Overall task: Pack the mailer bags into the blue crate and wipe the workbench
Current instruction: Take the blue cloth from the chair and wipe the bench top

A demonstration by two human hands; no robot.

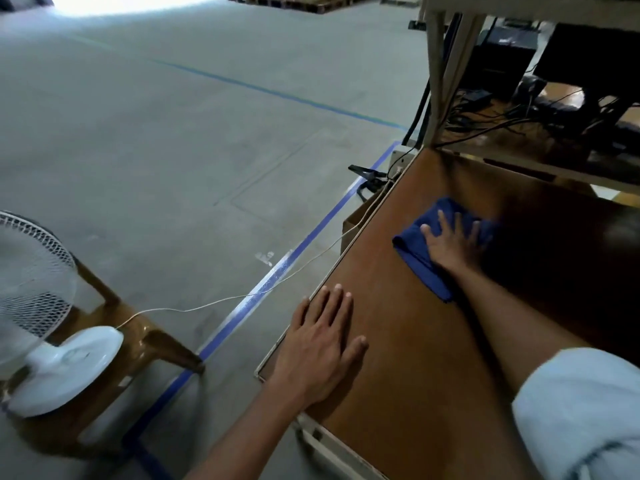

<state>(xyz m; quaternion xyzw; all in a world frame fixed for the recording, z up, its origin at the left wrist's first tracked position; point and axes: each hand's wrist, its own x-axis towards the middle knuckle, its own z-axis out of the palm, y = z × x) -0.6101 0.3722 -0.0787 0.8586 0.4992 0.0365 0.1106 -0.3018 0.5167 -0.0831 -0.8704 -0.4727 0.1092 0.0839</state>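
Observation:
The brown workbench (398, 341) fills the right half of the view. A folded dark blue cloth (412, 252) lies on its far middle part. My right hand (450, 242) presses flat on the cloth with fingers spread and straight. Near the bench's left edge, my left hand (320, 344) rests palm-down on the bare wood, fingers straight. No mailer bags and no blue crate are in view.
A white fan (38, 306) stands on a brown stool (114, 313) at the left, its cord (221, 301) running to the bench. A cardboard box (356, 220) sits on the floor beside the bench. Black devices and cables (519, 109) crowd the rear shelf.

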